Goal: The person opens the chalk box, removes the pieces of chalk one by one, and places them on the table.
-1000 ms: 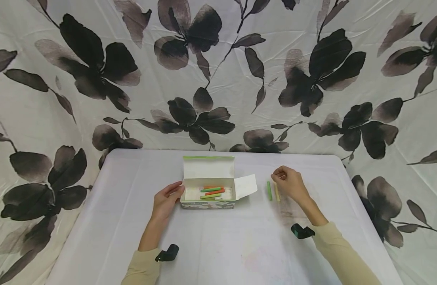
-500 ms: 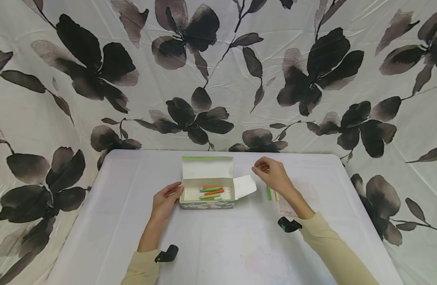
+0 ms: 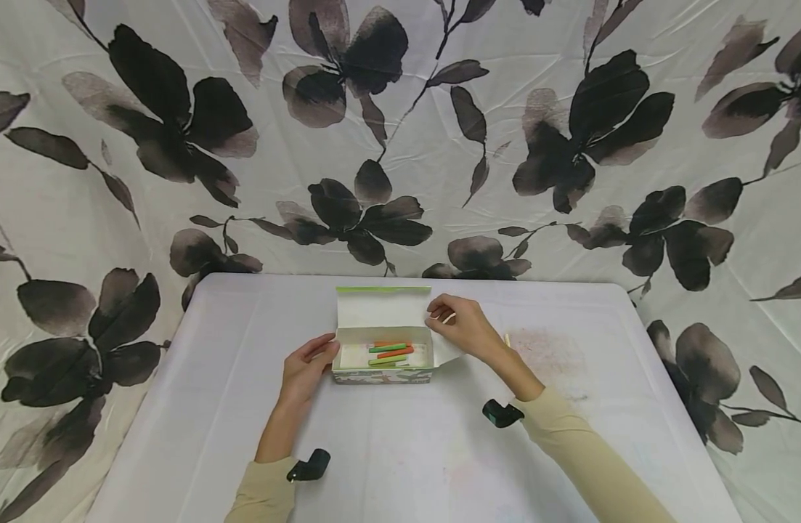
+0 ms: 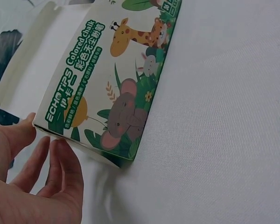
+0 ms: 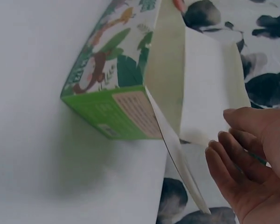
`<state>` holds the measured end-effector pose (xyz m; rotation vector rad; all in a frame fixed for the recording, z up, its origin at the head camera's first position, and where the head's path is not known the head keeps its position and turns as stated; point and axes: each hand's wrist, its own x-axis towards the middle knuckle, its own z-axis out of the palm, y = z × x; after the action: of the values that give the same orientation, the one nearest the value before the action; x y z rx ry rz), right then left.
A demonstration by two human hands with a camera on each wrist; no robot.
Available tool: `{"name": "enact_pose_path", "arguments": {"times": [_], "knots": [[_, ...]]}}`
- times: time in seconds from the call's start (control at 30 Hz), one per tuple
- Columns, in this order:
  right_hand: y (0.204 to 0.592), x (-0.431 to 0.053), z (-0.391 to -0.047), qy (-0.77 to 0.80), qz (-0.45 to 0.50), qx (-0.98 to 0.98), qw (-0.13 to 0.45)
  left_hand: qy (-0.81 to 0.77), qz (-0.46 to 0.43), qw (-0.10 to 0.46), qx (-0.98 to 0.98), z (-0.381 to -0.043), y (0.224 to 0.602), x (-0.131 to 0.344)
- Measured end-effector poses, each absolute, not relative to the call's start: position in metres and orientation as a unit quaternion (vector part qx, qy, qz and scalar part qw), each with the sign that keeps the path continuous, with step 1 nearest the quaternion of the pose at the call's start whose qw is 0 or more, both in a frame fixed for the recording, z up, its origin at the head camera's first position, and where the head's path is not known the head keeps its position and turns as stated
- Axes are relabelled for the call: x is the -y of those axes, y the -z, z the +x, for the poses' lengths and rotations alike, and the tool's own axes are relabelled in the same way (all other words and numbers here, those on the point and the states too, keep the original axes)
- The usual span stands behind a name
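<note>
An open cardboard chalk box (image 3: 382,376) stands on the table, its lid (image 3: 383,308) raised at the back. Inside lie several sticks of coloured chalk (image 3: 391,353), orange and green. My left hand (image 3: 303,369) holds the box's left end; in the left wrist view the thumb is at the top corner and the fingers are by the end flap. My right hand (image 3: 465,327) is over the right side flap (image 5: 175,149), beside the lid. Its fingers are loosely bent, thumb apart from them, with nothing visible between. The box front (image 4: 102,79) reads "Colored chalk".
A pale yellow chalk stick (image 3: 507,340) lies on the table behind the right forearm, mostly hidden. Reddish chalk dust (image 3: 547,349) marks the white tablecloth (image 3: 387,450) to the right. A floral curtain (image 3: 348,145) hangs right behind the table.
My right hand has moved left from above the loose chalk sticks to the box's right flap, and now hides the loose green stick. The left hand and box have stayed put.
</note>
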<state>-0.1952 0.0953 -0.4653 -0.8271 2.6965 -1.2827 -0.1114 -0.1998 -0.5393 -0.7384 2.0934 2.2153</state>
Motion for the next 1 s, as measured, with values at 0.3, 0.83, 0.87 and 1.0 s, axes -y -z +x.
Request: {"name": "enact_pose_path", "arguments": {"times": [0.3, 0.83, 0.87, 1.0], "knots": [[0.48, -0.071, -0.193, 0.411, -0.324, -0.85, 0.068, -0.698, -0.239, 0.011, -0.675, -0.113, 0.537, 0.202], [0.508, -0.032, -0.188, 0.311, -0.398, -0.852, 0.136, -0.707, -0.246, 0.007, -0.663, -0.113, 0.538, 0.202], [0.509, -0.03, -0.188, 0.303, -0.4, -0.854, 0.138, -0.708, -0.245, 0.006, -0.662, -0.113, 0.539, 0.202], [0.514, -0.025, -0.189, 0.27, -0.404, -0.863, 0.141, -0.713, -0.243, 0.007, -0.658, -0.113, 0.54, 0.202]]}}
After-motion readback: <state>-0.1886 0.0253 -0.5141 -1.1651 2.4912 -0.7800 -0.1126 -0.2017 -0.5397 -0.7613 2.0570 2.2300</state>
